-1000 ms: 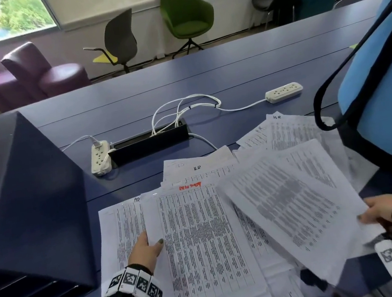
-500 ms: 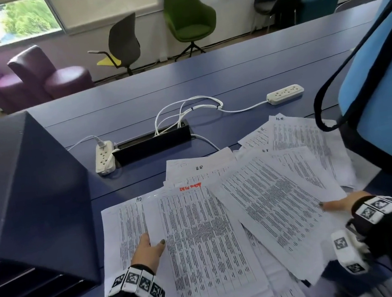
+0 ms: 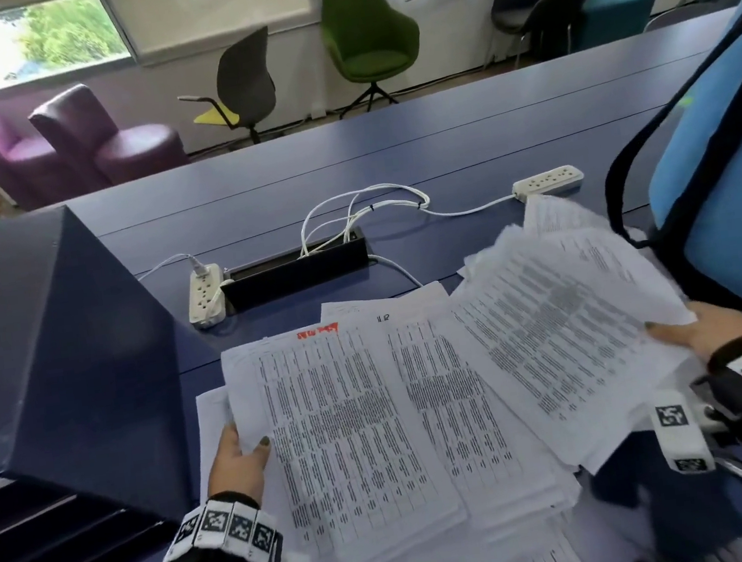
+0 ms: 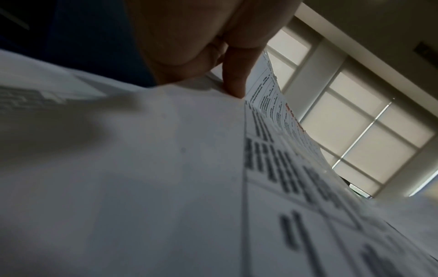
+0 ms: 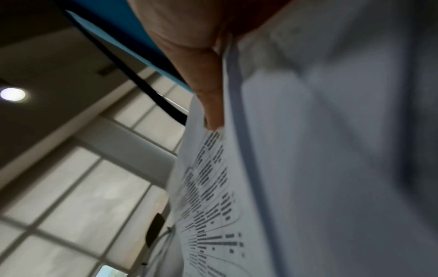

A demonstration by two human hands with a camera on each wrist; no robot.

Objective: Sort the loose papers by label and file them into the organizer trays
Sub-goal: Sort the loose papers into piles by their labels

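A loose heap of printed sheets [image 3: 423,406] covers the near part of the blue table [image 3: 391,160]. My left hand [image 3: 241,458] grips the left edge of a thick stack [image 3: 347,435] whose top sheet carries a red label [image 3: 318,331]; the thumb lies on top, the fingers go under. The left wrist view shows a finger [image 4: 234,82] pressed on that paper [image 4: 166,168]. My right hand [image 3: 696,332] pinches the right edge of a fanned bundle of sheets [image 3: 568,325], raised off the heap. In the right wrist view the thumb [image 5: 211,97] lies against the sheets [image 5: 308,168]. The dark organizer trays [image 3: 61,524] stand at the left.
A dark blue box-like top [image 3: 45,333] covers the organizer. Two white power strips [image 3: 206,295] [image 3: 547,182] with cables and a black cable slot [image 3: 297,271] lie behind the papers. A blue bag with a black strap [image 3: 725,187] stands at the right. Chairs line the far wall.
My left hand has lifted the left stack's edge and drawn it over the sheet beside it. My right hand has moved right and up, raising a fanned bundle off the heap.
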